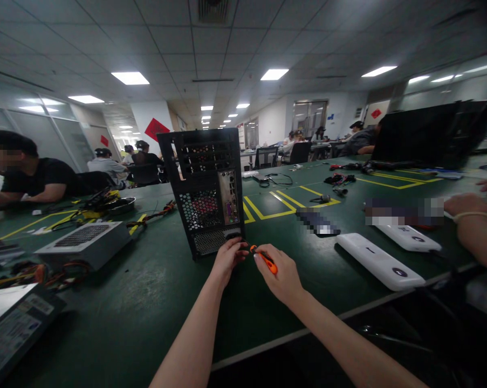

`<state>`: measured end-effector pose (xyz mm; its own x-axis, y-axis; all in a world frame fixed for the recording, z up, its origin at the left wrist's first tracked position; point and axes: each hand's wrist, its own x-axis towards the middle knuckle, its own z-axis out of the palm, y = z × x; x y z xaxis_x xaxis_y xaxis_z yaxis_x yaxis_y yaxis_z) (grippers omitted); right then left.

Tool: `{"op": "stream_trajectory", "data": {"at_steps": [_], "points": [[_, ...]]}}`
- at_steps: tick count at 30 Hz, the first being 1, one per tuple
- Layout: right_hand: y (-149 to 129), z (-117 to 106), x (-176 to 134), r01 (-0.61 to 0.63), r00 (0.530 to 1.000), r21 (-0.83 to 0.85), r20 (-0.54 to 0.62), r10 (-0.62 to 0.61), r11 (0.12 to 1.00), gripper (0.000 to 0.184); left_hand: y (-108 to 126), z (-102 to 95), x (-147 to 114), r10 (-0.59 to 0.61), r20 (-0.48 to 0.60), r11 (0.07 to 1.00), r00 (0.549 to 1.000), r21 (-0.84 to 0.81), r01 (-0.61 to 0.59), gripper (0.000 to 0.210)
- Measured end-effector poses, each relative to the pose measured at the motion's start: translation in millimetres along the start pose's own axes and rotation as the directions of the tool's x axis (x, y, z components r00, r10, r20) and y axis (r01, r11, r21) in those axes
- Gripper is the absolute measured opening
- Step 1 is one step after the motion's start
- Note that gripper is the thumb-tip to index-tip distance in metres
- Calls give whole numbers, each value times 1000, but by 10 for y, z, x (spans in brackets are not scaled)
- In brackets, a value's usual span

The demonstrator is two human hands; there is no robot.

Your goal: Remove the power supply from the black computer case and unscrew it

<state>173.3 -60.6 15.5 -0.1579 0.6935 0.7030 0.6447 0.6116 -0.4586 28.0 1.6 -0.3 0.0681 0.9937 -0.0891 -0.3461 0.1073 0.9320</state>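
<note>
A black computer tower case stands upright on the green table, its rear face with vents and ports turned towards me. My left hand is at the lower right corner of the case. Its fingers are pinched together there, and whatever lies between them is hidden. In my right hand is a screwdriver with an orange and black handle. The screwdriver points left, towards the fingers of my left hand. Its tip cannot be made out.
Two power supplies with cables lie at left. Right of the case are a dark phone and white power banks. Another person's hand rests at far right, near a dark monitor. A person sits across at left.
</note>
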Motion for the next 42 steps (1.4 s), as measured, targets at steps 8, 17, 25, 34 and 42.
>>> {"op": "stream_trajectory", "data": {"at_steps": [8,17,25,34,42], "points": [[-8,31,-7,75,997,-92,-17,-76,993,11,16,16,-16,-5,-19,1000,1000,-6,4,26],[5,17,-8,0,1000,-51,-5,0,999,12,-11,-21,17,-6,-7,1000,1000,-20,5,27],[12,53,6,84,995,-109,-44,-89,991,10,8,-5,10,-23,-28,999,999,-33,22,21],[3,34,6,-1,1000,-67,11,1,998,8,36,-50,29,-82,-103,990,991,-120,69,14],[-25,22,-4,71,996,-120,56,-65,990,8,5,-53,42,-51,-98,995,994,-96,41,13]]}}
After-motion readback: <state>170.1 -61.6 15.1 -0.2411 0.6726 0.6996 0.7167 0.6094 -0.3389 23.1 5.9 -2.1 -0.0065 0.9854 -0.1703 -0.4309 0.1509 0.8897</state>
